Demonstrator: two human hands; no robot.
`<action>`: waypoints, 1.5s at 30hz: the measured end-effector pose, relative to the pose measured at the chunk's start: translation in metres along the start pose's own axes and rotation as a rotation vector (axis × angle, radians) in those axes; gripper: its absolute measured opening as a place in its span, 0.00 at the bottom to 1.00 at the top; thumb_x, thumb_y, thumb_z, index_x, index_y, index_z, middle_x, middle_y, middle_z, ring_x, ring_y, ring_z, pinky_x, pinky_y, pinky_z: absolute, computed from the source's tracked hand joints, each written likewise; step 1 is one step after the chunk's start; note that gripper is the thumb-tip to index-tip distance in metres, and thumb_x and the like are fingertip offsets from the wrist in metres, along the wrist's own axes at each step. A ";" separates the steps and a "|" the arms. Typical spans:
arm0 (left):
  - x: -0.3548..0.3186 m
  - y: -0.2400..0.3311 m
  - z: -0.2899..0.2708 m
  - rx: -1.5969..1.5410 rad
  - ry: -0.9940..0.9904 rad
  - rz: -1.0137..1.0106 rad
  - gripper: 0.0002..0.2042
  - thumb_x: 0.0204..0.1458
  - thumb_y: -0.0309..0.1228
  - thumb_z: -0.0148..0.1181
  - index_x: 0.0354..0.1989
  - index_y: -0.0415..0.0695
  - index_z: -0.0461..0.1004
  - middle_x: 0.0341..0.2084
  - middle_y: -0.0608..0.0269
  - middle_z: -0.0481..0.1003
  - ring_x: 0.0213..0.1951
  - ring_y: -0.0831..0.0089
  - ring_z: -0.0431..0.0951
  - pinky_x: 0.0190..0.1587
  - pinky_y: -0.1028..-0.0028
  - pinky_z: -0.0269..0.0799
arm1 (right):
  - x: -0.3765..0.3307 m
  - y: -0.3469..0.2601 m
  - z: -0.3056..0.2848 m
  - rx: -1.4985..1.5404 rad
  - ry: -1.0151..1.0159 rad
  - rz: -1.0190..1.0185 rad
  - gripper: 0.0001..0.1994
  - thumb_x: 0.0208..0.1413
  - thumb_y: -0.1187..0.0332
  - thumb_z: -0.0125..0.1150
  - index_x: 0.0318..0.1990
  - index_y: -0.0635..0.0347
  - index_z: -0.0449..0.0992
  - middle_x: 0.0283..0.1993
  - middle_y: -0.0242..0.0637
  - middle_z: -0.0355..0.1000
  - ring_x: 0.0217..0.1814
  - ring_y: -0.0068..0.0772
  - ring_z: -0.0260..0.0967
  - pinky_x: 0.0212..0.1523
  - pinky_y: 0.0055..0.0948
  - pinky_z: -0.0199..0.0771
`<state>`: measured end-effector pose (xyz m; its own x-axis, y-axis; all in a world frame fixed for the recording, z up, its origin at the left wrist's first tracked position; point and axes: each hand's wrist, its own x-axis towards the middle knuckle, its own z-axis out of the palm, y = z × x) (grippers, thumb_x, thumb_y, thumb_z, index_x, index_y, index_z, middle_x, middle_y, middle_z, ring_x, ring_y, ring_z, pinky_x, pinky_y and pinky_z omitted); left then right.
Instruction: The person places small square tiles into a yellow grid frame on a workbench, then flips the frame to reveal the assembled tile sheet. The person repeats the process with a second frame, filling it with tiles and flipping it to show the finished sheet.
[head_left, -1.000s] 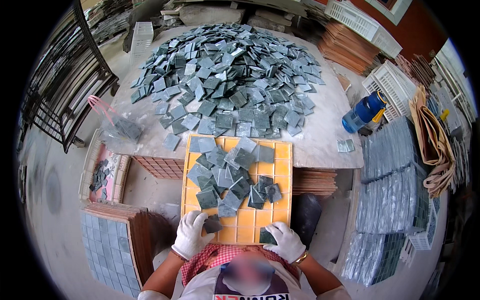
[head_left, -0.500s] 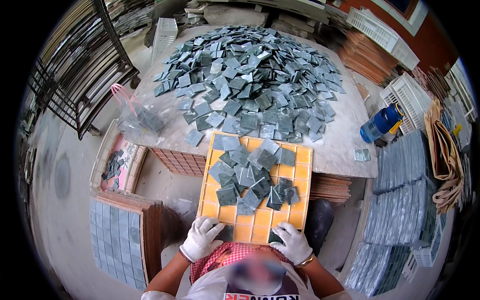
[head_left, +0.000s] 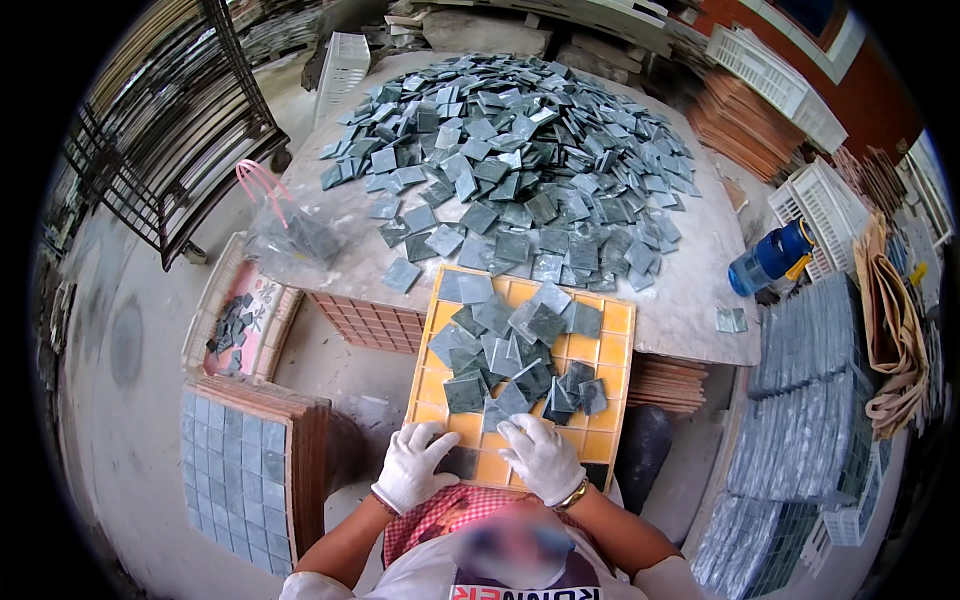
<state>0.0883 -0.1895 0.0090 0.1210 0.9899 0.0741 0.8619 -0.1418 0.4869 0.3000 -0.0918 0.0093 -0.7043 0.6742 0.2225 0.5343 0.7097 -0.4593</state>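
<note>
A yellow gridded tray (head_left: 612, 348) lies in front of me, with a loose heap of grey-green square stone tiles (head_left: 497, 352) over its middle and far part. My left hand (head_left: 414, 468), in a white glove, rests at the tray's near left edge, fingers bent and apart, beside a dark tile (head_left: 458, 461) set in a cell. My gloved right hand (head_left: 543, 460) is over the near middle, fingers stretched toward the heap's lower edge; nothing shows between them. In the near right corner another dark tile (head_left: 597, 474) sits in its cell.
A large tile pile (head_left: 520, 150) covers the table (head_left: 690, 310) beyond the tray. A blue bottle (head_left: 768, 258) stands right, a plastic bag (head_left: 295, 235) left. Tile-filled panels (head_left: 235, 470) flank me at left, with stacked tile sheets (head_left: 790, 430) at right.
My right hand has moved left and forward from the tray's near right corner toward the tiles, uncovering the corner tile. My left hand stays at the left edge. The whole view has shifted slightly.
</note>
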 end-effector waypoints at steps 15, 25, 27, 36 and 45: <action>0.064 -0.015 0.014 0.081 0.282 -0.017 0.31 0.30 0.31 0.70 0.49 0.45 0.67 0.43 0.56 0.67 0.44 0.55 0.69 0.44 0.61 0.70 | 0.023 0.007 0.000 -0.141 0.077 -0.113 0.18 0.44 0.65 0.65 0.46 0.53 0.73 0.46 0.35 0.65 0.37 0.34 0.68 0.35 0.31 0.72; 0.026 0.018 -0.004 -0.130 0.060 0.097 0.28 0.33 0.30 0.69 0.48 0.42 0.68 0.42 0.54 0.68 0.43 0.54 0.70 0.46 0.61 0.68 | 0.034 0.016 -0.019 0.185 0.080 0.099 0.11 0.49 0.68 0.60 0.42 0.55 0.74 0.37 0.38 0.72 0.37 0.41 0.72 0.34 0.37 0.72; 0.015 0.020 0.013 -0.140 -0.013 0.177 0.28 0.33 0.32 0.69 0.48 0.42 0.69 0.43 0.55 0.69 0.43 0.56 0.70 0.46 0.62 0.69 | 0.021 0.030 -0.029 0.248 -0.194 0.148 0.10 0.54 0.63 0.56 0.41 0.55 0.72 0.34 0.41 0.73 0.35 0.44 0.73 0.35 0.39 0.71; 0.002 0.015 0.032 -0.042 0.089 0.162 0.29 0.30 0.36 0.70 0.46 0.44 0.72 0.43 0.59 0.69 0.45 0.57 0.68 0.47 0.60 0.66 | -0.031 0.041 -0.019 0.204 -0.276 0.147 0.11 0.54 0.63 0.55 0.44 0.54 0.73 0.36 0.39 0.71 0.38 0.43 0.71 0.38 0.38 0.71; 0.012 0.016 0.041 -0.075 0.075 0.279 0.25 0.31 0.35 0.69 0.43 0.43 0.74 0.42 0.60 0.69 0.43 0.59 0.69 0.44 0.63 0.68 | -0.044 0.018 0.000 -0.136 -0.300 0.081 0.11 0.51 0.64 0.58 0.43 0.49 0.75 0.33 0.32 0.67 0.31 0.32 0.71 0.30 0.31 0.72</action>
<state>0.1237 -0.1793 -0.0182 0.3088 0.9098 0.2772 0.7612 -0.4112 0.5015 0.3408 -0.1084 -0.0086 -0.7520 0.6540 -0.0821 0.6376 0.6903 -0.3419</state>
